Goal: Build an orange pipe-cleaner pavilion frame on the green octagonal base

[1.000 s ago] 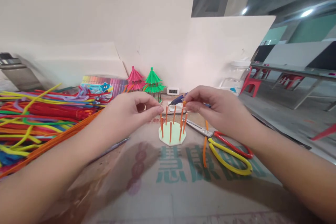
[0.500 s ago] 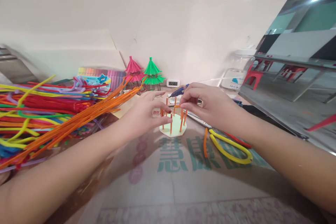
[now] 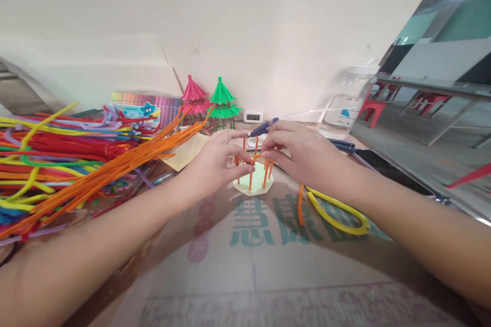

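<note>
A pale green octagonal base [image 3: 255, 184] rests on the printed sheet, with several short orange pipe-cleaner posts [image 3: 265, 176] standing upright on it. Between thumb and index finger, my left hand [image 3: 224, 161] pinches the top of the front post; its other fingers stretch over the left side. My right hand [image 3: 297, 148] closes its fingertips on a short orange pipe-cleaner piece [image 3: 258, 156], held level across the post tops. Whether its left end touches the front post is hidden by my left fingers.
Bundles of coloured pipe cleaners [image 3: 88, 179] cover the left side. Behind stand pink [image 3: 194, 94] and green [image 3: 221, 94] roofed models, a small clock [image 3: 253, 116] and a blue glue gun [image 3: 263, 128]. At right lie yellow-handled scissors [image 3: 341, 219], a phone [image 3: 391, 168] and a bottle [image 3: 349, 97].
My left thumb and index finger have closed together at the front post's top. My right hand keeps its pinch on the orange piece, almost unmoved. The view has shifted slightly.
</note>
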Demonstrator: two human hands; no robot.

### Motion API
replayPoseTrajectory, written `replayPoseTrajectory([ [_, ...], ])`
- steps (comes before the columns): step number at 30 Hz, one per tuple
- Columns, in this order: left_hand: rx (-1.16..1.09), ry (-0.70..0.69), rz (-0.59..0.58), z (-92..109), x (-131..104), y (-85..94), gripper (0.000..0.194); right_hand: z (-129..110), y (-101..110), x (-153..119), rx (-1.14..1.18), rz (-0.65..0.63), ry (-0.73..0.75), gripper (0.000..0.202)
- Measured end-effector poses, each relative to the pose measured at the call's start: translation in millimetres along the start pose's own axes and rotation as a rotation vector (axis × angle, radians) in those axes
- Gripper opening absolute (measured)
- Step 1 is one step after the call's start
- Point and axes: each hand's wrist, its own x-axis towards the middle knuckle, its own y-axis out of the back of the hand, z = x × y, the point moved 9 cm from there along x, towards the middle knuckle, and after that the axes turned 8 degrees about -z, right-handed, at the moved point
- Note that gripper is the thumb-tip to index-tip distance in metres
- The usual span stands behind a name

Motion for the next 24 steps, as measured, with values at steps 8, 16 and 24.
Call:
replayPoseTrajectory([
  [8, 0.001, 0.006, 0.004, 1, -1, 0.4, 0.005, -14, 4, -1, -0.094, 0.033, 0.091, 0.022],
  [16, 0.005, -0.007, 0.003, 1, 0, 0.1, 0.005, -20, 2, -1, -0.177, 0.032, 0.110, 0.024],
  [24, -0.008, 0.001, -0.008, 2, 0, 0.0, 0.005, -22, -1, 0, -0.235, 0.000, 0.086, 0.022],
])
